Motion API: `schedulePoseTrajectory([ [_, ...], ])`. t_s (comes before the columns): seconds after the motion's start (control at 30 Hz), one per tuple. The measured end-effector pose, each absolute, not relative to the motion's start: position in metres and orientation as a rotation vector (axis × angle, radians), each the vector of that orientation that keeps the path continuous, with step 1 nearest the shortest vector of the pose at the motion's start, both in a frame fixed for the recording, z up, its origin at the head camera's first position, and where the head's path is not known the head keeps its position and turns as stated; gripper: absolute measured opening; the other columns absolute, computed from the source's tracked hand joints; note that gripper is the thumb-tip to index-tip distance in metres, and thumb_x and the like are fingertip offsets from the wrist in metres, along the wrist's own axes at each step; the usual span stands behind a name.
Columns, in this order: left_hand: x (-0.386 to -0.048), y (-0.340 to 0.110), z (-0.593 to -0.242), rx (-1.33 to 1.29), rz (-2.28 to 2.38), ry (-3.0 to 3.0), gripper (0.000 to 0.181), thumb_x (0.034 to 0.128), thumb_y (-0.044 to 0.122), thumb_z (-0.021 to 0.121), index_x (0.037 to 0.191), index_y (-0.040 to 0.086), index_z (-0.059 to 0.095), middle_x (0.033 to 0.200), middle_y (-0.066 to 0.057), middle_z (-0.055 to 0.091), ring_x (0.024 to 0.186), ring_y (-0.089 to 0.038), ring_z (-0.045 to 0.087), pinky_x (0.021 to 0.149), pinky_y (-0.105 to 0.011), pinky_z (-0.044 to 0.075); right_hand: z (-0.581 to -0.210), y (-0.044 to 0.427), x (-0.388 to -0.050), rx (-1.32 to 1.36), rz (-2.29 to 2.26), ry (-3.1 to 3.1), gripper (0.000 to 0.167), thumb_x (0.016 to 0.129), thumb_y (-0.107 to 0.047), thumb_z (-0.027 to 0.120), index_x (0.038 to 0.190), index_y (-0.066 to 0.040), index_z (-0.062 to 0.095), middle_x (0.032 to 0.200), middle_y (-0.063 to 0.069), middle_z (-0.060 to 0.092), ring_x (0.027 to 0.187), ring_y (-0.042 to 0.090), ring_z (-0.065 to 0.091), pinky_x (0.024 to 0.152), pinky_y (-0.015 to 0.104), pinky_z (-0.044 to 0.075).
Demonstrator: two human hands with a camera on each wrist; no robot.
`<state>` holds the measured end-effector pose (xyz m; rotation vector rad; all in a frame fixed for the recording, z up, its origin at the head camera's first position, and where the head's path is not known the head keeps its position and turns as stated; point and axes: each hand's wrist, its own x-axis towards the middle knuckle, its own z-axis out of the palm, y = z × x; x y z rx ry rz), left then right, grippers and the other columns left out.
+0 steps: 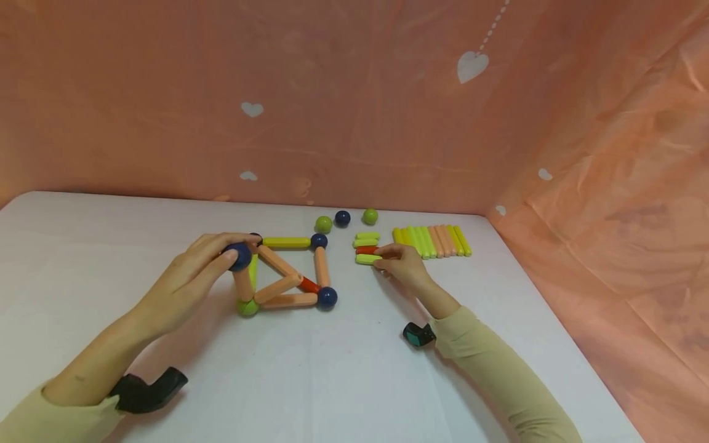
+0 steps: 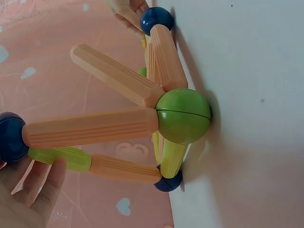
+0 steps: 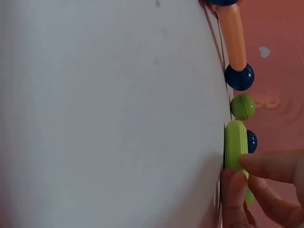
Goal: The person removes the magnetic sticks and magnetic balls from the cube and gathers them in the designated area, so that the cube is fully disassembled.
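Observation:
On the white table stands a frame of ball-and-stick building pieces, with peach sticks (image 1: 289, 300), a yellow stick (image 1: 287, 242) and dark blue corner balls (image 1: 327, 298). My left hand (image 1: 185, 280) grips a raised dark blue ball (image 1: 240, 256) on top of an upright peach stick (image 2: 90, 127). That stick rises from a green ball (image 2: 184, 116); another peach stick (image 2: 116, 73) slants up from the same ball, its far end free. My right hand (image 1: 407, 267) pinches the near end of a short light-green stick (image 3: 235, 142) lying on the table. A short red stick (image 1: 366, 250) lies just behind it.
Two more short light-green sticks (image 1: 367, 240) lie beyond the red one. Loose green and dark blue balls (image 1: 342, 218) sit near the table's back edge. A row of yellow, green and peach long sticks (image 1: 432, 241) lies right of my right hand. Pink cloth (image 1: 354, 111) hangs behind.

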<state>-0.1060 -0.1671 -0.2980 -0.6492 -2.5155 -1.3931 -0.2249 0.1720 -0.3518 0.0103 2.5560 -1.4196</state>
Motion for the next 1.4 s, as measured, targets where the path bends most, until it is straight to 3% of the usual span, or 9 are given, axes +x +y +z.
schedulePoseTrajectory([
  [0.23, -0.106, -0.167, -0.298, -0.649, -1.401, -2.518, 0.036, 0.1043, 0.016, 0.037, 0.136, 0.019, 0.052, 0.125, 0.0, 0.056, 0.115, -0.002, 0.041, 0.092, -0.007, 0.031, -0.346, 0.163, -0.214, -0.098, -1.469, 2.659, 0.024, 0.09, -0.013, 0.064, 0.11, 0.0, 0.065, 0.113, 0.016, 0.064, 0.079, 0.015, 0.06, 0.068, 0.018, 0.047],
  [0.37, -0.106, -0.168, -0.298, -0.631, -1.398, -2.538, 0.037, 0.1046, 0.018, 0.037, 0.138, 0.024, 0.05, 0.125, 0.001, 0.057, 0.115, -0.001, 0.041, 0.092, -0.012, 0.033, -0.335, 0.145, -0.204, -0.303, -1.637, 2.509, 0.026, 0.091, -0.013, 0.064, 0.112, 0.002, 0.064, 0.112, 0.019, 0.065, 0.085, 0.015, 0.062, 0.076, 0.022, 0.051],
  [0.53, -0.107, -0.171, -0.299, -0.621, -1.418, -2.568, 0.037, 0.105, 0.021, 0.036, 0.14, 0.025, 0.048, 0.127, 0.0, 0.059, 0.118, 0.004, 0.042, 0.094, -0.009, 0.032, -0.325, 0.12, -0.193, -0.458, -1.583, 2.344, 0.028, 0.092, -0.023, 0.065, 0.116, -0.008, 0.065, 0.111, 0.014, 0.067, 0.087, 0.015, 0.063, 0.082, 0.031, 0.052],
  [0.63, -0.108, -0.171, -0.3, -0.63, -1.43, -2.57, 0.037, 0.105, 0.021, 0.036, 0.139, 0.024, 0.049, 0.127, -0.001, 0.059, 0.118, 0.007, 0.044, 0.094, -0.004, 0.03, -0.321, 0.108, -0.186, -0.563, -1.574, 2.254, 0.03, 0.091, -0.017, 0.065, 0.12, -0.006, 0.063, 0.114, 0.012, 0.066, 0.093, 0.015, 0.064, 0.088, 0.033, 0.053],
  [0.8, -0.109, -0.171, -0.3, -0.637, -1.415, -2.575, 0.036, 0.1048, 0.022, 0.037, 0.138, 0.025, 0.05, 0.127, -0.001, 0.06, 0.118, 0.007, 0.044, 0.093, -0.003, 0.03, -0.322, 0.092, -0.181, -0.733, -1.567, 2.154, 0.032, 0.09, -0.009, 0.064, 0.122, 0.0, 0.061, 0.113, 0.014, 0.065, 0.093, 0.013, 0.065, 0.084, 0.028, 0.054],
  [0.93, -0.109, -0.171, -0.3, -0.629, -1.405, -2.582, 0.036, 0.1049, 0.023, 0.037, 0.138, 0.025, 0.05, 0.127, 0.0, 0.06, 0.119, 0.006, 0.044, 0.093, -0.004, 0.03, -0.323, 0.083, -0.178, -0.83, -1.553, 2.108, 0.03, 0.091, -0.007, 0.063, 0.12, 0.002, 0.062, 0.11, 0.017, 0.065, 0.093, 0.03, 0.066, 0.077, 0.027, 0.055],
  [1.03, -0.108, -0.171, -0.3, -0.63, -1.408, -2.58, 0.036, 0.105, 0.023, 0.037, 0.138, 0.024, 0.05, 0.128, 0.0, 0.06, 0.119, 0.006, 0.044, 0.094, -0.004, 0.03, -0.323, 0.078, -0.177, -0.862, -1.561, 2.063, 0.026, 0.092, -0.005, 0.062, 0.116, 0.004, 0.064, 0.104, 0.021, 0.067, 0.091, 0.041, 0.064, 0.074, 0.034, 0.056],
  [1.27, -0.11, -0.17, -0.298, -0.665, -1.423, -2.546, 0.036, 0.105, 0.02, 0.036, 0.138, 0.023, 0.05, 0.127, -0.002, 0.06, 0.118, 0.007, 0.044, 0.094, -0.003, 0.029, -0.33, 0.085, -0.178, -0.838, -1.469, 2.186, 0.022, 0.094, -0.009, 0.06, 0.112, 0.002, 0.068, 0.103, 0.016, 0.07, 0.087, 0.01, 0.063, 0.079, 0.023, 0.053],
  [1.4, -0.111, -0.17, -0.296, -0.673, -1.431, -2.541, 0.036, 0.1049, 0.02, 0.036, 0.138, 0.02, 0.05, 0.126, -0.004, 0.06, 0.117, 0.008, 0.044, 0.094, -0.002, 0.029, -0.334, 0.092, -0.178, -0.745, -1.478, 2.163, 0.023, 0.095, -0.007, 0.058, 0.113, 0.002, 0.067, 0.11, 0.016, 0.069, 0.088, 0.006, 0.062, 0.082, 0.024, 0.053],
])
